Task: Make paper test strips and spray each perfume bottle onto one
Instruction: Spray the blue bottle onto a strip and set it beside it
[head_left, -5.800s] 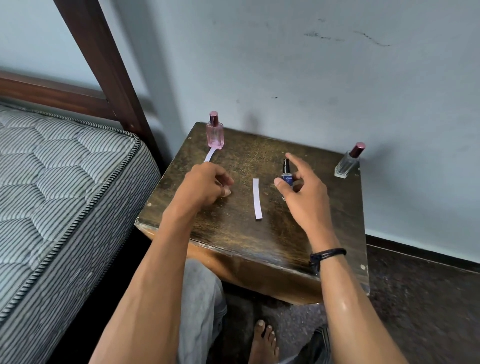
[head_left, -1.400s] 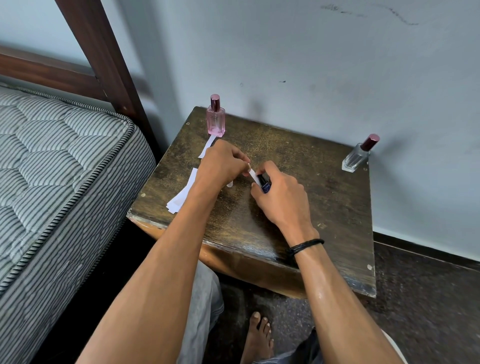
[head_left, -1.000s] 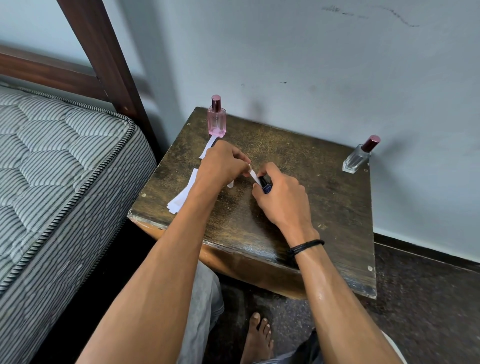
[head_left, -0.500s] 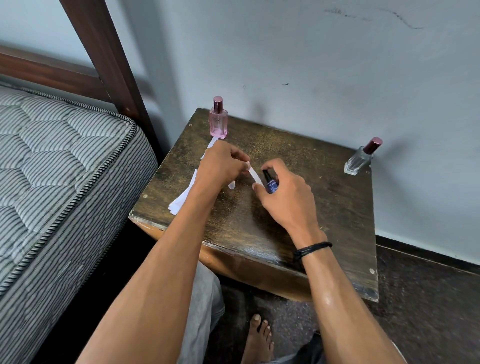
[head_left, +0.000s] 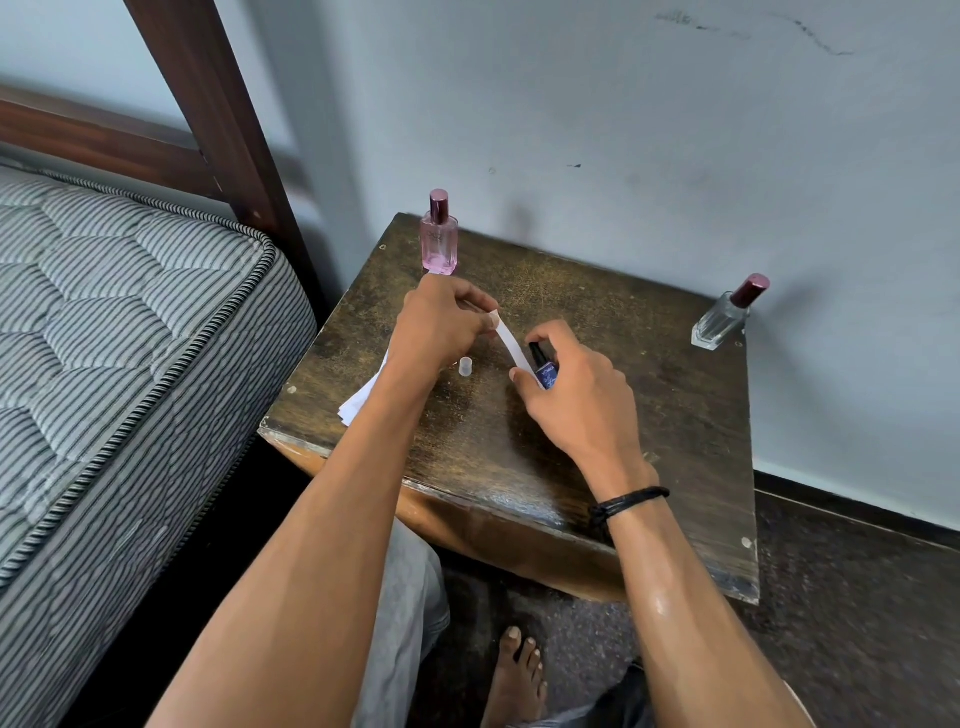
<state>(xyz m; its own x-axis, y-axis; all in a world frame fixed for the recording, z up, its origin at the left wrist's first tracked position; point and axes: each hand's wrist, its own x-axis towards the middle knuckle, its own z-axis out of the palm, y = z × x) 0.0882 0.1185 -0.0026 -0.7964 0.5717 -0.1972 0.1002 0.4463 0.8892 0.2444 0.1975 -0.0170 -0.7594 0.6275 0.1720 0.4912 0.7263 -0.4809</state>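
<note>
Overspray could wet the left grip pinching the paper strip, since the right grip clamps the blue perfume bottle just beside it.

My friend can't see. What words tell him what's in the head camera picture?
A left hand pinches a paper strip close to a small blue bottle gripped in the right hand, over a dark wooden table. A pink bottle and a clear bottle stand capped at the back; a small clear cap sits near the left hand.
</note>
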